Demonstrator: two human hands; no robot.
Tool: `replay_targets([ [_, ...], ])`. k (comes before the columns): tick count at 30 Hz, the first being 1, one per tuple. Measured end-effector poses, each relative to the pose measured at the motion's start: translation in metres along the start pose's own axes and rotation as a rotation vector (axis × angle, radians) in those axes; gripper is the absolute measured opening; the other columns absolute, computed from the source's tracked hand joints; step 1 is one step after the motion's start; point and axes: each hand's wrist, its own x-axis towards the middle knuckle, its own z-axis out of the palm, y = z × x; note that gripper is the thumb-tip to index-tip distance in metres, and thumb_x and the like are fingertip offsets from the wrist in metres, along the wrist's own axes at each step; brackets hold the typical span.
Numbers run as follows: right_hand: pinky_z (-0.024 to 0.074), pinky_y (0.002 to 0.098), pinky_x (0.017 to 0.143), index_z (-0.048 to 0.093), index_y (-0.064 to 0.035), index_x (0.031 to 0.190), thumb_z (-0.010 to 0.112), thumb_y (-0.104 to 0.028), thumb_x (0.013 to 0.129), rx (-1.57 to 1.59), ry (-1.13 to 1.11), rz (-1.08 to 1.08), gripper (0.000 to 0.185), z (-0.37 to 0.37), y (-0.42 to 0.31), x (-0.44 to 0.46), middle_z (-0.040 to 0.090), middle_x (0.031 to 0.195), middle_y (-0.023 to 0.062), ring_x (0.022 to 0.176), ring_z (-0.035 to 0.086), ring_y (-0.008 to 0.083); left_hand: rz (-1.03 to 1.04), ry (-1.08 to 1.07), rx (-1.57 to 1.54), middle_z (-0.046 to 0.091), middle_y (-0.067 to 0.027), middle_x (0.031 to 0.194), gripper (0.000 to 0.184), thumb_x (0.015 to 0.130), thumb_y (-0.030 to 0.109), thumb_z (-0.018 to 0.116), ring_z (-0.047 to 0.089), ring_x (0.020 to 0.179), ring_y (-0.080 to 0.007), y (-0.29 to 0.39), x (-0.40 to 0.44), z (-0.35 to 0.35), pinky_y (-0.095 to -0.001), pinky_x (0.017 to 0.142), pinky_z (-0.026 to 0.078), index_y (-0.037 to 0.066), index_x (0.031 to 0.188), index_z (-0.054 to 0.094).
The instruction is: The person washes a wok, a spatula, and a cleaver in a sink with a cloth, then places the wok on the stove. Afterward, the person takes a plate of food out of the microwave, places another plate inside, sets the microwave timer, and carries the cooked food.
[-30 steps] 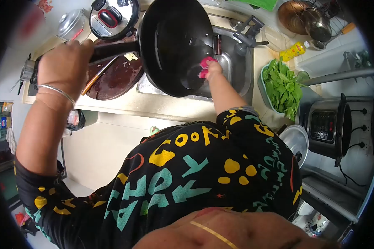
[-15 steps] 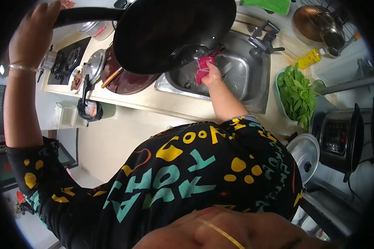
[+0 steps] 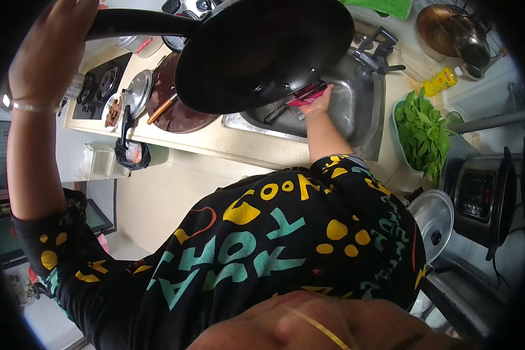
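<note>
One black pan [image 3: 262, 58] is held tilted in the upper middle of the frame, its dark bowl raised above the left part of a metal sink [image 3: 370, 105]. The left hand [image 3: 49, 55], in the upper left, grips the end of the pan's long handle [image 3: 143, 23]; a pale bracelet [image 3: 26, 107] circles that wrist. The right hand [image 3: 318, 107] holds a pink cloth [image 3: 310, 99] at the pan's lower right rim, by the short handle [image 3: 309, 89]. Its fingers are partly hidden, so I cannot tell whether they close around that handle or only press the cloth there.

Left of the sink, on the cream surface [image 3: 207, 135], lies a dark red-brown round board [image 3: 184, 119] with a wooden-handled knife [image 3: 163, 108] resting across its left part; the pan covers some of the board. Further left are a silver lid [image 3: 139, 93], a white plate [image 3: 105, 111] with brown pieces of food [image 3: 114, 111], and a black stove [image 3: 102, 81].

Near the sink's upper right corner stands a grey faucet [image 3: 376, 52]. Right of the sink, leafy greens [image 3: 423, 137] fill a pale blue-green basin [image 3: 396, 125], with a yellow bottle [image 3: 440, 80] lying just above it.
</note>
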Motion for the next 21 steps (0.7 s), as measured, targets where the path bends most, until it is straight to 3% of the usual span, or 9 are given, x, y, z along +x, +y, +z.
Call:
replay_targets([
  [2, 0.0319, 0.0574, 0.096, 0.049, -0.0178, 0.124, 0.036, -0.065, 0.083, 0.044, -0.084, -0.019, 0.064, -0.002, 0.000, 0.007, 0.049, 0.127, 0.0093, 0.118, 0.044, 0.0326, 0.159, 0.024, -0.018, 0.057, -0.0049, 0.092, 0.041, 0.072, 0.001, 0.063, 0.061, 0.090, -0.0206, -0.012, -0.007, 0.004, -0.0304, 0.074, 0.052, 0.013, 0.109, 0.050],
  [3, 0.0319, 0.0574, 0.096, 0.049, -0.0178, 0.124, 0.036, -0.065, 0.083, 0.039, -0.088, -0.017, 0.064, -0.001, 0.001, 0.011, 0.049, 0.127, 0.0093, 0.118, 0.044, 0.0326, 0.154, 0.019, -0.017, 0.057, -0.0049, 0.092, 0.041, 0.072, 0.001, 0.063, 0.061, 0.090, -0.0206, -0.010, -0.013, 0.005, -0.0304, 0.074, 0.052, 0.013, 0.109, 0.050],
  [5, 0.0346, 0.0533, 0.097, 0.053, -0.0155, 0.120, 0.033, -0.051, 0.086, 0.047, -0.126, -0.090, 0.053, 0.007, 0.002, 0.011, 0.053, 0.123, 0.0100, 0.115, 0.048, 0.0315, 0.027, 0.113, 0.060, 0.057, -0.0049, 0.095, 0.042, 0.072, 0.003, 0.065, 0.060, 0.092, -0.0199, 0.001, -0.017, -0.009, -0.0282, 0.076, 0.052, 0.013, 0.110, 0.050],
  [9, 0.0382, 0.0492, 0.095, 0.057, -0.0125, 0.115, 0.032, -0.044, 0.085, 0.079, -0.151, -0.063, 0.050, 0.031, 0.001, -0.014, 0.056, 0.119, 0.0099, 0.113, 0.050, 0.0298, 0.106, 0.127, 0.086, 0.058, -0.0045, 0.100, 0.045, 0.072, 0.005, 0.067, 0.059, 0.097, -0.0199, -0.002, -0.015, -0.021, -0.0272, 0.080, 0.051, 0.014, 0.112, 0.049],
  [11, 0.0431, 0.0441, 0.090, 0.060, -0.0113, 0.107, 0.035, -0.042, 0.086, 0.058, -0.032, -0.007, 0.045, 0.045, 0.003, -0.036, 0.060, 0.110, 0.0079, 0.104, 0.056, 0.0271, 0.223, 0.155, 0.031, 0.058, -0.0040, 0.100, 0.046, 0.072, 0.005, 0.067, 0.058, 0.099, -0.0191, 0.001, -0.008, -0.030, -0.0275, 0.084, 0.050, 0.015, 0.113, 0.048],
  [14, 0.0450, 0.0459, 0.086, 0.061, -0.0129, 0.101, 0.036, -0.039, 0.086, 0.066, -0.040, -0.060, 0.039, 0.020, 0.011, 0.005, 0.062, 0.102, 0.0067, 0.094, 0.059, 0.0261, 0.090, 0.069, 0.065, 0.057, -0.0029, 0.103, 0.045, 0.074, 0.005, 0.065, 0.057, 0.101, -0.0186, 0.013, -0.007, -0.019, -0.0271, 0.086, 0.048, 0.015, 0.115, 0.048],
  [16, 0.0454, 0.0475, 0.082, 0.061, -0.0130, 0.097, 0.037, -0.039, 0.086, 0.048, -0.086, -0.039, 0.037, 0.001, 0.012, 0.028, 0.062, 0.097, 0.0063, 0.090, 0.059, 0.0254, 0.073, 0.073, 0.005, 0.061, -0.0052, 0.099, 0.036, 0.073, 0.007, 0.065, 0.060, 0.096, -0.0211, 0.020, 0.003, -0.031, -0.0290, 0.082, 0.050, 0.014, 0.108, 0.056],
  [18, 0.0459, 0.0490, 0.079, 0.061, -0.0131, 0.092, 0.038, -0.038, 0.086, 0.019, -0.145, -0.002, 0.034, -0.001, 0.007, 0.037, 0.062, 0.091, 0.0058, 0.086, 0.059, 0.0247, -0.106, -0.192, 0.059, 0.064, -0.0020, 0.072, 0.005, 0.075, 0.010, 0.062, 0.062, 0.071, -0.0163, 0.033, 0.017, -0.053, -0.0294, 0.068, 0.048, 0.011, 0.079, 0.064],
  [21, 0.0461, 0.0428, 0.065, 0.059, -0.0121, 0.087, 0.040, -0.028, 0.087, -0.157, -0.009, 0.079, 0.025, 0.009, -0.001, 0.009, 0.059, 0.082, 0.0071, 0.068, 0.055, 0.0215, -0.154, -0.224, 0.124, 0.062, 0.0005, 0.072, 0.006, 0.074, 0.013, 0.061, 0.060, 0.076, -0.0163, 0.023, 0.013, -0.034, -0.0307, 0.074, 0.044, 0.016, 0.077, 0.065],
])
